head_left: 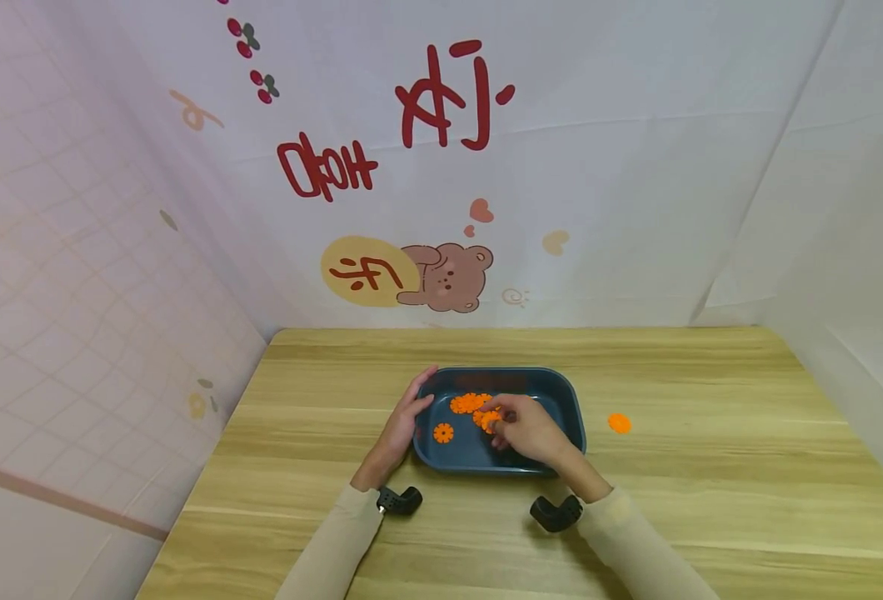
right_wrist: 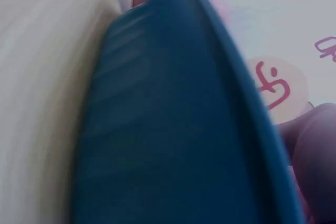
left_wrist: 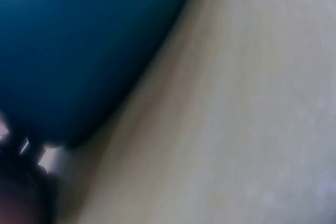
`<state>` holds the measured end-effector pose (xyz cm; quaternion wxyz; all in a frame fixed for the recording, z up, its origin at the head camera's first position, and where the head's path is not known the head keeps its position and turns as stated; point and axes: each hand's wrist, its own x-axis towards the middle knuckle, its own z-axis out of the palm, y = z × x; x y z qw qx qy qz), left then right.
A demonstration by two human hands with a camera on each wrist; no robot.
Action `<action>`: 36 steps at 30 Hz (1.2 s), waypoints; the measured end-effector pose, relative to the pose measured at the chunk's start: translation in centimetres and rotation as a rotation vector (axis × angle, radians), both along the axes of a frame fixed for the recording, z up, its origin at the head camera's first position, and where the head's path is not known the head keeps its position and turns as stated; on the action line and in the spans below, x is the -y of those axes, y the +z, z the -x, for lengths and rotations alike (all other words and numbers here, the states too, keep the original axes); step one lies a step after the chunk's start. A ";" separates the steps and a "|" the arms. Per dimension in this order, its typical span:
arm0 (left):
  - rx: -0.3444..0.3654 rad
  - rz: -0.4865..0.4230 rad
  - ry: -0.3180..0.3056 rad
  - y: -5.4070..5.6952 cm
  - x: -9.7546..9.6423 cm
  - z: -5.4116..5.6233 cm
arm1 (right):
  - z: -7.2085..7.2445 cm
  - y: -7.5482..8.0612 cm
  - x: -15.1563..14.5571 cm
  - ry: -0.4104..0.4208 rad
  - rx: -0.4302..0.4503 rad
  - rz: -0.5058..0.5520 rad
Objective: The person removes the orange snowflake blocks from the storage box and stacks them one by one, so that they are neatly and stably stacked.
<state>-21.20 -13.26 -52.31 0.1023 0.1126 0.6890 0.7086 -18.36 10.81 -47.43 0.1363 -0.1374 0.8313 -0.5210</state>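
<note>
A dark blue rectangular tray (head_left: pixel 460 460) sits on the table with several orange notched plastic discs inside it. My left hand (head_left: pixel 399 427) holds the tray's left side, fingers along the outer wall and thumb over the rim. Over the right half of the tray, my right hand (head_left: pixel 529 429) reaches in and pinches an orange disc (head_left: pixel 490 422) between thumb and fingers. Just left of those fingertips lies a cluster of discs (head_left: pixel 466 403). One single disc (head_left: pixel 444 432) lies apart near the tray's left end. Both wrist views show mostly the tray's blurred outer wall (left_wrist: pixel 79 51).
Another orange disc (head_left: pixel 620 423) lies on the wooden table (head_left: pixel 711 467) to the right of the tray. Behind the table stands a white wall covering (head_left: pixel 636 208) with red characters and a bear drawing. Black wrist devices (head_left: pixel 556 513) sit close to the tray's near side.
</note>
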 end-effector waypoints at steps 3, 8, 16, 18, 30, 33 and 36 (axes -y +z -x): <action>0.005 -0.001 -0.003 0.0 0.0 0.0 | 0.1 0.5 -0.6 -0.012 0.026 0.057; -0.001 0.008 -0.003 -0.1 0.1 0.0 | 0.3 1.3 -2.0 -0.012 0.042 0.138; -0.004 0.012 0.002 -0.2 0.2 -0.1 | 0.6 2.1 -4.2 -0.004 0.054 0.200; -0.010 0.012 0.002 -0.2 0.1 0.0 | 0.6 2.3 -4.7 -0.010 0.050 0.172; -0.040 0.012 0.010 -0.3 0.1 0.2 | 0.8 2.8 -8.2 -0.017 -0.047 0.114; -0.039 0.011 0.009 -0.3 0.2 0.2 | 0.6 2.8 -9.3 -0.056 -0.116 0.043; -0.031 0.012 0.007 -0.3 0.2 0.1 | 0.5 2.5 -10.4 -0.097 -0.180 -0.024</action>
